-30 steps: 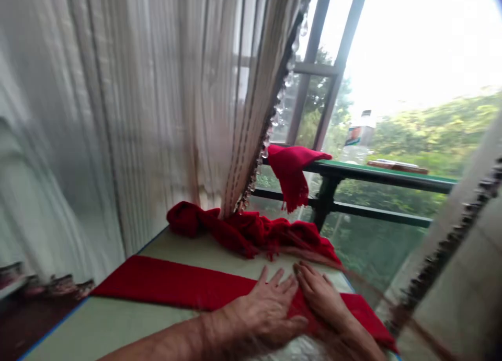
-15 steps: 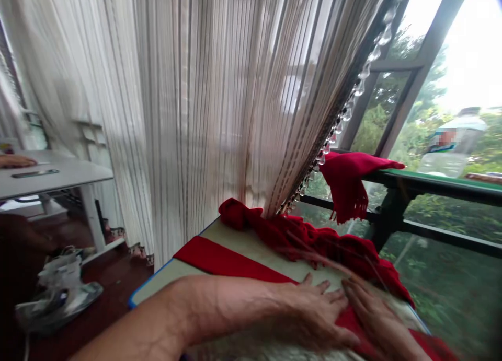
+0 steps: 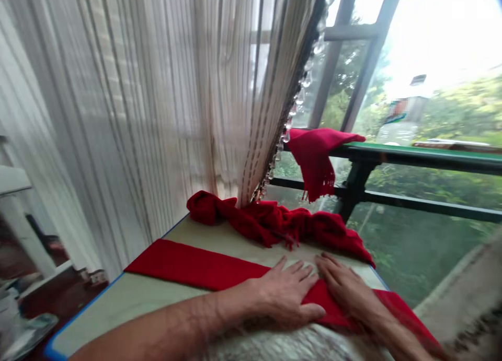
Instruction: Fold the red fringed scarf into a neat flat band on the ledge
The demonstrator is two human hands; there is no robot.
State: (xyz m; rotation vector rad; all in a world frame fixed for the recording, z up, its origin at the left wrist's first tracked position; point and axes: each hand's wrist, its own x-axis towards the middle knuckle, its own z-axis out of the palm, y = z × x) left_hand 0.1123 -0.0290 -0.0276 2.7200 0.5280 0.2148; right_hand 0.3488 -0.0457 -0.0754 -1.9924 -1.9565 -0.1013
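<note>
A red scarf [image 3: 196, 264] lies folded into a long flat strip across a pale board with a blue edge [image 3: 105, 311]. My left hand [image 3: 288, 290] rests palm down on the strip, fingers spread, thumb pointing right. Close beside it, my right hand [image 3: 345, 285] also presses flat on the cloth with its fingers stretched out. Between the two hands a patch of red fabric shows. Beyond them, a second red scarf [image 3: 270, 222] lies in a crumpled heap along the board's far edge. What is under the palms is hidden.
A striped string curtain [image 3: 157, 115] with clear beads hangs behind the board. On the right, a dark green railing [image 3: 431, 157] carries a draped red fringed scarf [image 3: 317, 157] and a plastic bottle [image 3: 403, 118]. A white table [image 3: 13, 181] and a plastic bag [image 3: 23, 319] are at left.
The view has swung to the right, so the scene sits further left and more of the folded scarf shows. Both hands remain flat on the cloth.
</note>
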